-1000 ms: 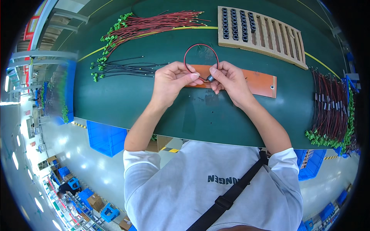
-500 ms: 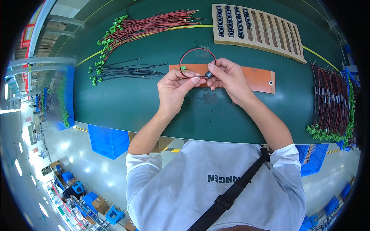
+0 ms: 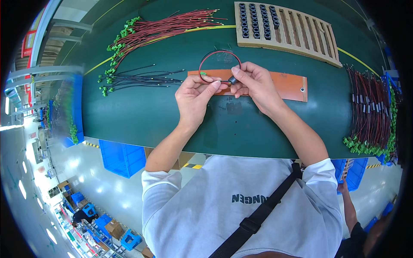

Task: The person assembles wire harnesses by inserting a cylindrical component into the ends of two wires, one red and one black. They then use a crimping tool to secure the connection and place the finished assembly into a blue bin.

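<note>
Near the middle of the green table, my left hand (image 3: 193, 99) pinches a red and black wire pair (image 3: 235, 56) that bends up into a loop between my hands. A small green connector (image 3: 203, 74) shows by the left fingers. My right hand (image 3: 258, 88) is closed on a short black cylinder (image 3: 232, 80), which looks like a ferrite core. The wire ends run at its left side; whether they pass through it is hidden by my fingers. Under my hands lies an orange-brown board (image 3: 286, 87) with a hole near its right end.
A wooden rack (image 3: 297, 36) with rows of black cores stands at the back right. Red wires (image 3: 172, 26) and black wires (image 3: 142, 78) with green connectors lie at the left. Finished-looking bundles (image 3: 370, 107) sit far right. A co-worker's arm (image 3: 349, 204) reaches toward a blue bin (image 3: 356, 174).
My hands keep nearly the same hold, the right thumb shifting slightly over the black core. A co-worker's arm has come into view at the lower right.
</note>
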`<state>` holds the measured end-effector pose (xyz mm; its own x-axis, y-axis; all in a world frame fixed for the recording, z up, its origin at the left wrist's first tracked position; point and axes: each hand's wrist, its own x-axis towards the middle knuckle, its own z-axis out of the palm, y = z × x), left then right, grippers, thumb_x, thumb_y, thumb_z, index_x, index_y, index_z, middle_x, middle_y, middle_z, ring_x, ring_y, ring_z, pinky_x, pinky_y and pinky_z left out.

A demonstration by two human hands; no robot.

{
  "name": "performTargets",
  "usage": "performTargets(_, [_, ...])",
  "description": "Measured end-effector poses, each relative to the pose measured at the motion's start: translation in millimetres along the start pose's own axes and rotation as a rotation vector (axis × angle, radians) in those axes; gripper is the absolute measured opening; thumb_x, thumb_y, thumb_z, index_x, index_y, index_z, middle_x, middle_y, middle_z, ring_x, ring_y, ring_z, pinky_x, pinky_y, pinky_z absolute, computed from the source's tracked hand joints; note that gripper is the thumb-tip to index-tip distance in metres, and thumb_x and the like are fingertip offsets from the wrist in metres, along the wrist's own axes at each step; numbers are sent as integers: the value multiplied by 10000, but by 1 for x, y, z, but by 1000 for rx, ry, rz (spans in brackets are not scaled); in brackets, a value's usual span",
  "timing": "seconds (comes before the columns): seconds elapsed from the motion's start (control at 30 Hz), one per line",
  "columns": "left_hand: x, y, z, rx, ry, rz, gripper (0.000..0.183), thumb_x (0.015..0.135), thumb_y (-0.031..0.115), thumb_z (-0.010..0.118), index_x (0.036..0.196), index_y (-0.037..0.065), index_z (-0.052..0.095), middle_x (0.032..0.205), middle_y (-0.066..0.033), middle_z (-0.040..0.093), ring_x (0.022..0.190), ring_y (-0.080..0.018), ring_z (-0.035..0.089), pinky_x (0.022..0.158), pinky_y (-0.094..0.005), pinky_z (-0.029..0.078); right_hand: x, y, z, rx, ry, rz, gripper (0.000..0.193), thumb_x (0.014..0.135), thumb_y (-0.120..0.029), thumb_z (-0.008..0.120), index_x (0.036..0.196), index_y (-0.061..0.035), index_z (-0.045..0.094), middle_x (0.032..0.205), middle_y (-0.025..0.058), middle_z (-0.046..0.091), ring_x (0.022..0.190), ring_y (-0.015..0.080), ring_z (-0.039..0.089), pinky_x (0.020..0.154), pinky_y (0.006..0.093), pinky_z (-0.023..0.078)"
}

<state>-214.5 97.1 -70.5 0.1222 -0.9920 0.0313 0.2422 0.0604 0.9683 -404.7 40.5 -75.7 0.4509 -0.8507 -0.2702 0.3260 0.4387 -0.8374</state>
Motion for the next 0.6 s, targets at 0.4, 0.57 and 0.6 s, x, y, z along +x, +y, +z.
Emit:
performTargets(0.4, [-5, -9, -1, 146, -71, 94, 67, 911, -121, 700, 918, -63, 668, 1110, -201, 735, 1022, -239, 729, 923, -379, 630, 1, 4, -2, -6, 7, -21, 262, 1036, -235, 674, 1082, 16, 614, 873, 82, 697, 727, 125, 706, 624, 247, 582])
performTargets(0.57, [-8, 4, -3, 412, -202, 223, 48, 921, -116, 692, 934, -70, 696, 1146, -200, 723, 1076, -230, 713, 937, -350, 619, 1, 5, -3, -5, 7, -35, 253, 1032, -229, 680, 1086, 10, 617, 864, 78, 700, 726, 118, 703, 621, 245, 577])
performTargets(0.6, [-7, 5, -4, 400, -202, 208, 48, 920, -116, 694, 940, -73, 698, 1147, -198, 723, 1072, -230, 714, 938, -346, 618, 0, 5, -3, -6, 8, -34, 251, 1030, -227, 684, 1088, 8, 619, 865, 76, 701, 725, 116, 702, 618, 244, 575])
